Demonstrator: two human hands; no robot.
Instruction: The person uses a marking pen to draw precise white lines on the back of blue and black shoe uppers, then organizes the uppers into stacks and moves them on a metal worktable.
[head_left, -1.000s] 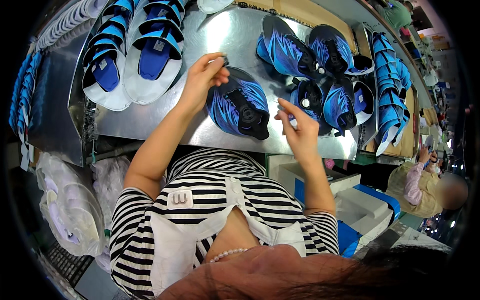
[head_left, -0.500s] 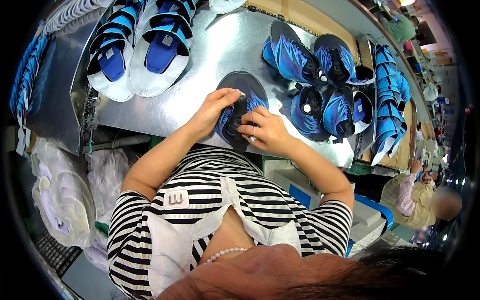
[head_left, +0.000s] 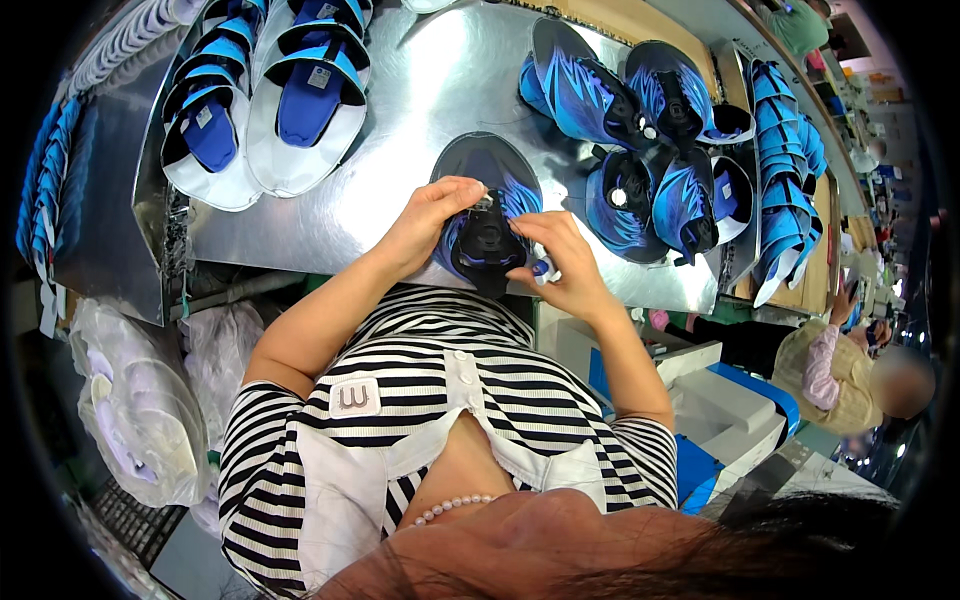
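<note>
A black shoe upper with blue and purple streaks lies flat on the metal table in front of me, its rounded dark end away from me. My left hand is closed on the upper's left inner edge, thumb and fingers pinched near a small pale, shiny bit that I cannot make out. On the other side, my right hand grips the upper's right edge with its fingertips. A small blue-and-white object sits within the right hand's curled fingers; its kind cannot be told.
Several finished-looking uppers stand at the right of the metal table, beside a stack of blue pieces. White-and-blue uppers are nested in rows at the left. Clear plastic bags hang below left. A co-worker is at far right.
My right hand has shifted a little right, its fingers spreading from the upper's middle to its right edge, uncovering the dark centre and the blue-and-white object. My left hand keeps its place on the upper.
</note>
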